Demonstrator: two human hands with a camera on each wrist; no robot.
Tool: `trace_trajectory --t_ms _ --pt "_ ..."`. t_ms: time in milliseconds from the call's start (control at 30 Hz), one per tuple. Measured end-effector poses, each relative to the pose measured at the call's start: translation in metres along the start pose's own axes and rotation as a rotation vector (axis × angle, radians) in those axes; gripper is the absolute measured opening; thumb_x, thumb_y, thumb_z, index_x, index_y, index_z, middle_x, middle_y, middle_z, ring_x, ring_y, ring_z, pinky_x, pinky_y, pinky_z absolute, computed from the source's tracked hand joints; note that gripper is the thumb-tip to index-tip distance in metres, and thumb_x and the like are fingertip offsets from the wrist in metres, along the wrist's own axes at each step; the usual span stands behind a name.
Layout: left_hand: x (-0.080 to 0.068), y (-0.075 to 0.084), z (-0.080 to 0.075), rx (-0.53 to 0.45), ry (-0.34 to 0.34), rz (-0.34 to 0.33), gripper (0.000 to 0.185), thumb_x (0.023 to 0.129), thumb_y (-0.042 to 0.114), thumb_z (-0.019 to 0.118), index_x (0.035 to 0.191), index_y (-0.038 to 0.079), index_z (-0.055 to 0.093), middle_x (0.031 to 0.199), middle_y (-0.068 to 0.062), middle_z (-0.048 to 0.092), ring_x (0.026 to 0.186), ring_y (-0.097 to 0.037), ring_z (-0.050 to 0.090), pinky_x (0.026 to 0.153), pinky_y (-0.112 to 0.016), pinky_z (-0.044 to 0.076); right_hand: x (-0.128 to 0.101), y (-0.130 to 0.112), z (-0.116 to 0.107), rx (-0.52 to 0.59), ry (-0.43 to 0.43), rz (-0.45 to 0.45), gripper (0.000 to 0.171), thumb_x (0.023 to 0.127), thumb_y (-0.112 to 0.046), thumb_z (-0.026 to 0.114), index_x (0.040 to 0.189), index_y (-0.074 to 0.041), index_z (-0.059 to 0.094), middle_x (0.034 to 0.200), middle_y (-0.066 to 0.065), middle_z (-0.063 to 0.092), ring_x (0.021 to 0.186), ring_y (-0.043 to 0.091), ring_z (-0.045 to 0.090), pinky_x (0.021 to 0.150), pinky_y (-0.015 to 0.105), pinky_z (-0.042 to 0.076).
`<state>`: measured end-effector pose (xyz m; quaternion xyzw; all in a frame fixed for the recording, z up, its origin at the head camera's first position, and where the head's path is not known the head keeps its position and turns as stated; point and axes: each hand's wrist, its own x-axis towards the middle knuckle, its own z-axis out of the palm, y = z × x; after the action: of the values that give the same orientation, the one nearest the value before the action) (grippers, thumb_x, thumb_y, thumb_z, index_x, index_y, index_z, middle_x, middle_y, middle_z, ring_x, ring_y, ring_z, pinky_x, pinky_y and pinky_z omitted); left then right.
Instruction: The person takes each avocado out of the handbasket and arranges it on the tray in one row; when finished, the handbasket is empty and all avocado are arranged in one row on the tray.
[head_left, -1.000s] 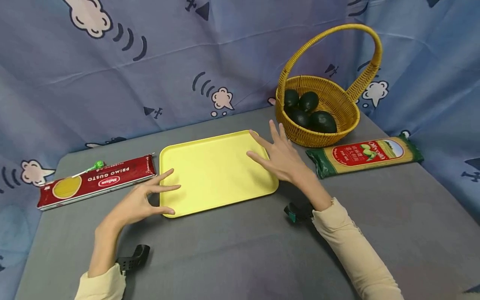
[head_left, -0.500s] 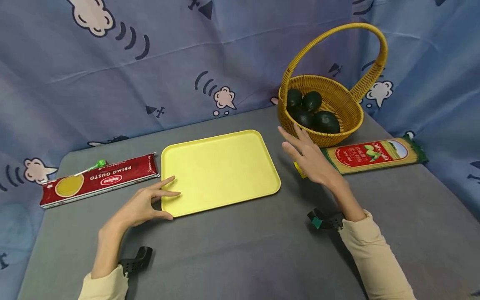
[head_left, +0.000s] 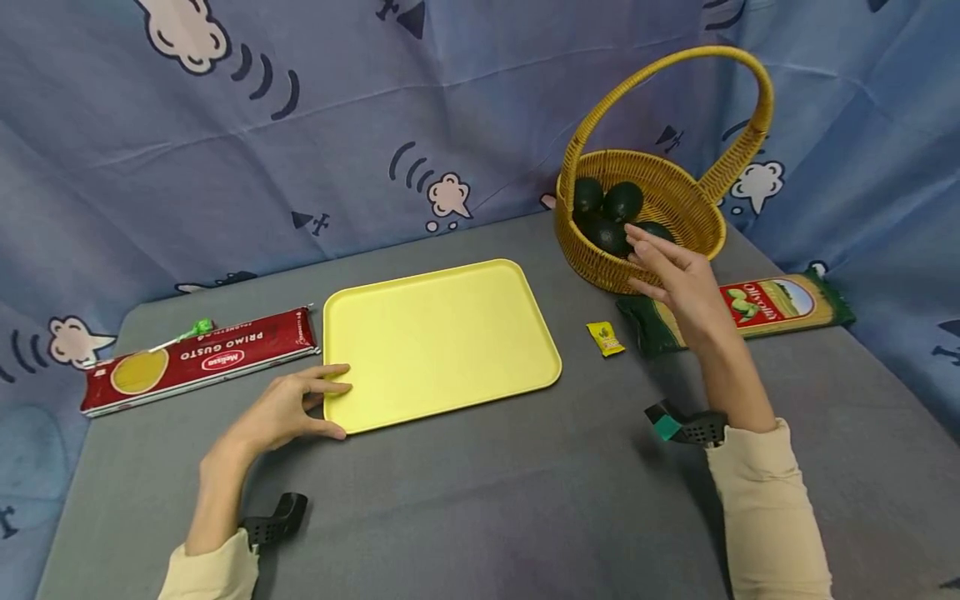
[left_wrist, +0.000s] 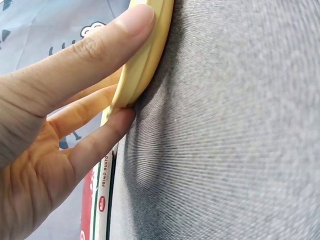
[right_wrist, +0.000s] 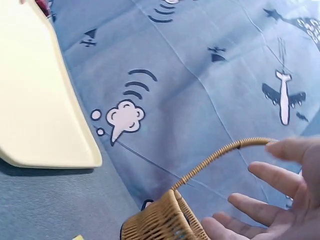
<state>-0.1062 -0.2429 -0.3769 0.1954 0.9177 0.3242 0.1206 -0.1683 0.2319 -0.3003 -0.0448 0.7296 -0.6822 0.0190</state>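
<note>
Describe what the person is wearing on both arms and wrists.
Both arms wear cream long sleeves, the left sleeve and the right sleeve ending at the wrist. A black perforated device sits under the left wrist; a similar black one with a teal tip sits at the right wrist. Both hands are bare.

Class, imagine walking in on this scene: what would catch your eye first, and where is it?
First the yellow tray at the table's middle, its near left corner pinched by the left hand. Then the wicker basket of dark avocados at the back right, with the open right hand reaching over its rim.
</note>
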Motion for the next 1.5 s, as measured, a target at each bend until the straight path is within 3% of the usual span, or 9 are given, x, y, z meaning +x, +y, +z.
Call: trace_trajectory --t_ms 200,500,767,933,1000,1167,1267,1367,1500 --pt "0.000 -0.003 0.002 0.021 0.005 -0.017 0.060 0.068 0.024 0.087 0.119 0.000 0.068 0.138 -0.016 0.051 0.129 -0.036 0.043 0.091 -0.046 0.051 0.013 0.005 -0.020 0.108 0.150 0.059 0.052 0.089 -0.023 0.068 0.138 -0.012 0.054 0.132 0.000 0.053 0.115 0.012 0.051 0.078 0.016 0.055" --pt "0.000 -0.004 0.001 0.031 0.018 -0.013 0.061 0.067 0.026 0.088 0.119 0.001 0.068 0.138 -0.015 0.052 0.129 -0.036 0.043 0.093 -0.047 0.050 0.043 0.009 -0.057 -0.058 0.223 0.077 0.047 0.085 -0.017 0.073 0.130 -0.018 0.062 0.107 -0.011 0.060 0.088 -0.001 0.063 0.073 0.014 0.055" --pt "0.001 -0.003 0.001 0.045 0.025 -0.013 0.060 0.066 0.024 0.088 0.118 0.001 0.068 0.137 -0.015 0.052 0.130 -0.036 0.042 0.095 -0.050 0.048 0.067 0.015 -0.084 -0.070 0.127 0.201 0.029 0.082 -0.017 0.075 0.108 -0.030 0.072 0.098 -0.015 0.062 0.082 0.000 0.064 0.071 0.020 0.058" --pt "0.002 -0.005 0.002 0.038 0.026 -0.010 0.060 0.066 0.024 0.088 0.118 0.001 0.068 0.137 -0.014 0.052 0.130 -0.035 0.043 0.093 -0.048 0.050 0.077 0.018 -0.085 -0.164 0.053 0.264 0.052 0.084 -0.024 0.074 0.134 -0.023 0.058 0.114 -0.011 0.060 0.087 -0.003 0.062 0.077 0.024 0.058" --pt "0.002 -0.006 0.002 0.026 0.024 -0.016 0.060 0.067 0.024 0.088 0.118 0.001 0.068 0.138 -0.014 0.052 0.130 -0.035 0.042 0.093 -0.046 0.051 0.081 0.018 -0.083 -0.192 0.020 0.272 0.048 0.085 -0.024 0.072 0.132 -0.026 0.059 0.114 -0.012 0.059 0.087 -0.003 0.062 0.078 0.024 0.058" --pt "0.002 -0.006 0.002 0.009 0.024 -0.024 0.059 0.067 0.023 0.088 0.118 0.001 0.068 0.138 -0.014 0.051 0.131 -0.035 0.042 0.093 -0.046 0.051 0.088 0.016 -0.080 -0.194 -0.002 0.312 0.030 0.088 -0.021 0.069 0.116 -0.033 0.066 0.089 -0.021 0.067 0.081 0.001 0.067 0.072 0.023 0.059" --pt "0.002 -0.007 0.002 -0.005 0.022 -0.026 0.059 0.067 0.022 0.088 0.118 0.000 0.068 0.139 -0.014 0.051 0.131 -0.035 0.041 0.093 -0.045 0.051 0.091 0.013 -0.081 -0.252 0.004 0.343 0.043 0.090 -0.025 0.066 0.132 -0.024 0.057 0.079 -0.021 0.067 0.075 0.000 0.067 0.070 0.023 0.059" --pt "0.002 -0.007 0.002 -0.027 0.015 -0.032 0.059 0.067 0.021 0.087 0.119 0.000 0.067 0.139 -0.015 0.050 0.132 -0.035 0.040 0.093 -0.043 0.051 0.094 0.011 -0.084 -0.375 0.034 0.358 0.067 0.092 -0.033 0.063 0.148 -0.009 0.037 0.088 -0.020 0.061 0.075 -0.001 0.064 0.072 0.026 0.059" --pt "0.001 -0.007 0.002 -0.028 0.012 -0.034 0.059 0.068 0.021 0.087 0.119 0.000 0.067 0.139 -0.015 0.050 0.132 -0.036 0.040 0.093 -0.043 0.051 0.096 0.010 -0.086 -0.481 0.086 0.384 0.077 0.094 -0.043 0.055 0.152 -0.004 0.023 0.136 0.012 0.048 0.111 0.023 0.057 0.089 0.034 0.055"
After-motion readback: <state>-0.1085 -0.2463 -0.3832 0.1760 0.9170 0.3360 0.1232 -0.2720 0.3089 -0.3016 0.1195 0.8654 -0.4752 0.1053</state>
